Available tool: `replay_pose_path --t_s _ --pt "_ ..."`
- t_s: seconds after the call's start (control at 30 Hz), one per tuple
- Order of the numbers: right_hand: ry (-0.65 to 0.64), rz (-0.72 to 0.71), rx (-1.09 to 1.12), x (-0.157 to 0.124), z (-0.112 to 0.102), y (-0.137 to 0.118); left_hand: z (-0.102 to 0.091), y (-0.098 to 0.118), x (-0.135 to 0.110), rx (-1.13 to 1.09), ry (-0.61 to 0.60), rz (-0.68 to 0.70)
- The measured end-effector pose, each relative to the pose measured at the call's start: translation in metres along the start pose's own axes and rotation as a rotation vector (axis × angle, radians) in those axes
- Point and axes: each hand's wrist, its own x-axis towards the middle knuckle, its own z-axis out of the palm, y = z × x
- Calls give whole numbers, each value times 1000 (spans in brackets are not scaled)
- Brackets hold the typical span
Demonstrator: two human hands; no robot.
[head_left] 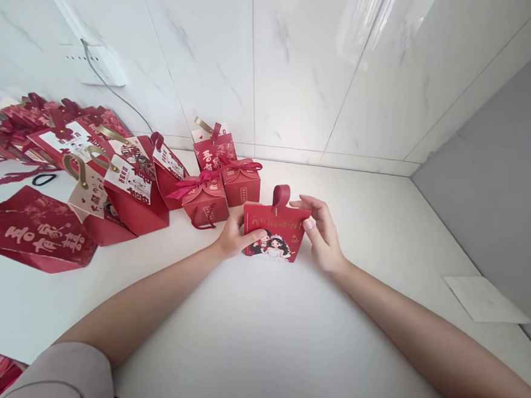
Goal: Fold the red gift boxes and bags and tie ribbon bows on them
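Observation:
Between my two hands, near the middle of the white table, is a red gift box (286,228) with a ribbon loop (281,195) on top and a cartoon couple printed on its front. My left hand (236,233) grips its left side, the thumb lying across the printed front and the other fingers behind. At the upper right edge, my right hand (323,234) pinches the box, with its thumb in front and the index finger raised behind. Just behind my left hand stands a small red box with a bow (205,201).
Several red gift boxes (133,202) with gold or red loops crowd the left side. A large red box (36,231) lies at the far left. Marble-look wall tiles with a socket (93,65) and cable rise behind. A white sheet (486,298) lies at the right edge.

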Motion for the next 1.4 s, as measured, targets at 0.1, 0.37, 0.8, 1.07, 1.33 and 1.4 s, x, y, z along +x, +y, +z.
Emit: replay_pose_path --t_s 0.1,0.37,0.8,1.07,1.33,1.4 --pt "-77 -32 -6 18 -10 -26 0 20 4 56 -13 14" --pt "-574 -208 -181 68 -36 -99 7 76 15 246 -95 7" --pt "-661 -131 -530 67 -45 -118 15 90 11 322 -89 -71" --pt "-568 -263 -600 68 -38 -118 11 88 14 351 -137 -107" --pt "-627 -353 -553 68 -35 -122 8 104 13 338 -54 128" --pt "-633 -377 -550 69 -35 -120 9 104 13 395 -72 129"
